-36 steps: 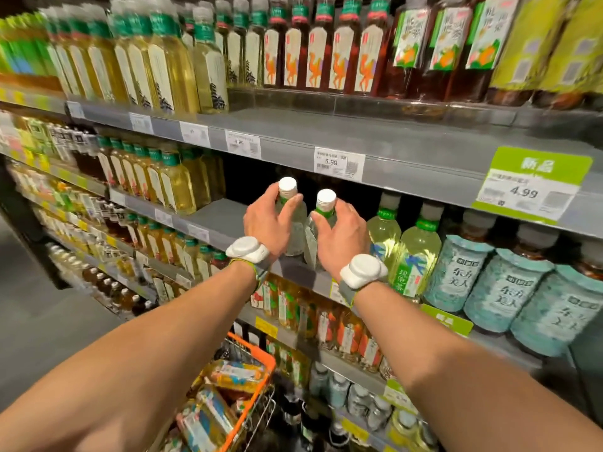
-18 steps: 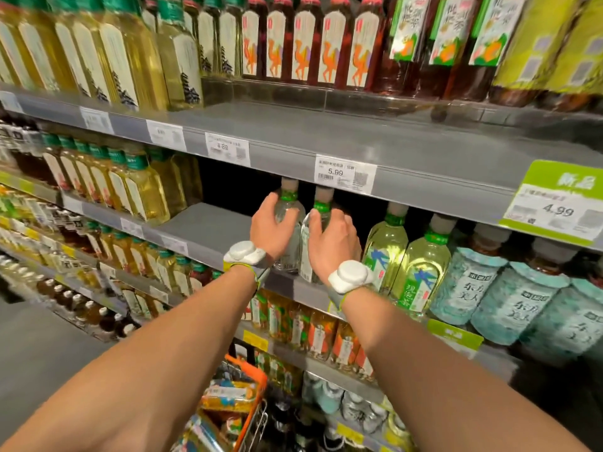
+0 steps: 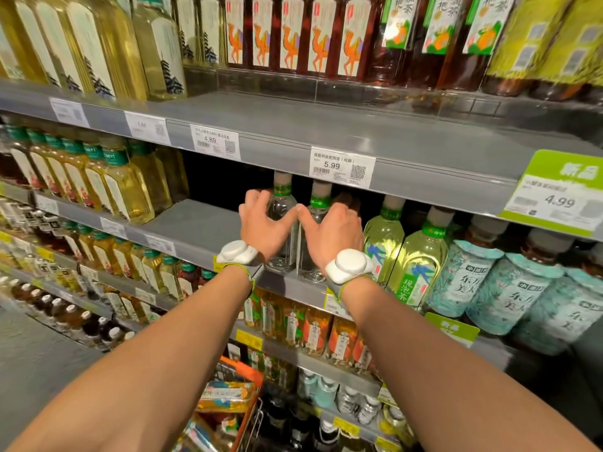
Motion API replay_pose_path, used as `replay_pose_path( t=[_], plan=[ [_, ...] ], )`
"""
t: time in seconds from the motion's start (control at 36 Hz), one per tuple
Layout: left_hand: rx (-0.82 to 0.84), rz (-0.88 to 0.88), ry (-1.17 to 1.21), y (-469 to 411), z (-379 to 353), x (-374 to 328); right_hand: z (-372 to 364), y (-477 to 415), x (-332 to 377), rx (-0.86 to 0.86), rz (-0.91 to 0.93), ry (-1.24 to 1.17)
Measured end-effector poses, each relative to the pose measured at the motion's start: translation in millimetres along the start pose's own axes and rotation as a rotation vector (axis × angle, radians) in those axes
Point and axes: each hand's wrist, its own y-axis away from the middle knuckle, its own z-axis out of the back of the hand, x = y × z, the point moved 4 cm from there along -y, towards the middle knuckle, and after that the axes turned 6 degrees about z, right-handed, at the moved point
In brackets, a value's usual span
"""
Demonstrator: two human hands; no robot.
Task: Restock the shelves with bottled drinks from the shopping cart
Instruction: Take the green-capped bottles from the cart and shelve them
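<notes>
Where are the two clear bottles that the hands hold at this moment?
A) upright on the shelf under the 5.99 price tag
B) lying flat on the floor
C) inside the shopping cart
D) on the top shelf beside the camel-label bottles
A: the left bottle, gripped by the left hand, and the right bottle, gripped by the right hand, stand upright on the gray shelf just below the 5.99 price tag.

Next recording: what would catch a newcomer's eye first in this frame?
Centre frame, the left hand and right hand each grip a bottle, the left clear bottle and the right clear bottle, side by side at the front of the middle shelf. A white wrist device sits on each wrist. Far right, a bright green 4.99 tag hangs on the shelf edge above.
</notes>
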Motion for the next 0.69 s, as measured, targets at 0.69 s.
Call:
replay_pose_path(
  t=[0.69],
  plan=[
    [0.026, 0.092, 0.104, 18.6, -11.0, 6.2, 0.0, 27.0, -14.5, -0.062, 0.099, 0.062]
  ],
)
